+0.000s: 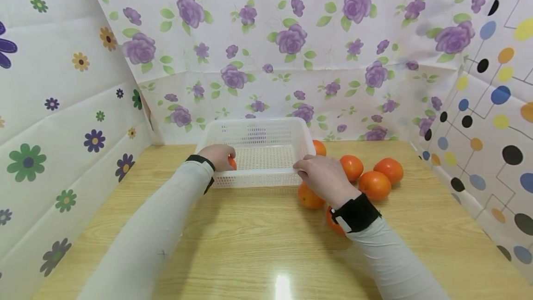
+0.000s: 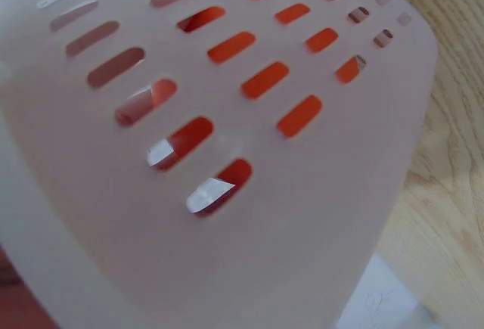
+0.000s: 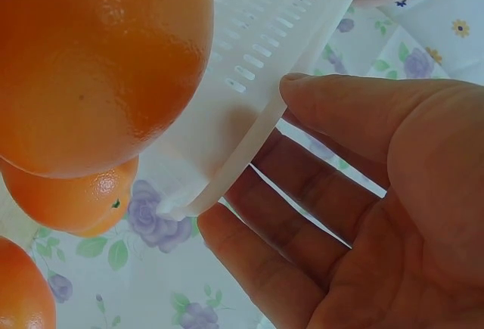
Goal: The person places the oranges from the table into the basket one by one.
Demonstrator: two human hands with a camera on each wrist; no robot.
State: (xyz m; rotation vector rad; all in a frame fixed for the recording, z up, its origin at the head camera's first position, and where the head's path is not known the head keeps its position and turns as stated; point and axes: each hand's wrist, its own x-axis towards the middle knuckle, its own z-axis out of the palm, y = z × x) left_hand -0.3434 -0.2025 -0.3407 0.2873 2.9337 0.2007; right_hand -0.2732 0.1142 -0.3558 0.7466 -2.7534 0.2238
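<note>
A white plastic basket [image 1: 258, 178] with slotted walls stands near the back of the table. My left hand [image 1: 217, 155] reaches over its left side and holds an orange [image 1: 232, 163] low inside, the fingers curled over it. Through the slots of the basket wall in the left wrist view, the orange [image 2: 265, 80] shows as bright patches. With thumb above and fingers below, my right hand [image 1: 326, 177] pinches the basket's rim [image 3: 253, 136] at the front right corner. Close by that hand, an orange [image 1: 310, 196] sits on the table beside the basket.
More oranges lie right of the basket, among them one orange [image 1: 374, 185] in a group and one orange [image 1: 334, 222] partly under my right wrist. Another orange [image 1: 319, 147] shows behind the basket's right wall. Flower-printed cloth [image 1: 266, 59] closes the back of the table [image 1: 250, 244].
</note>
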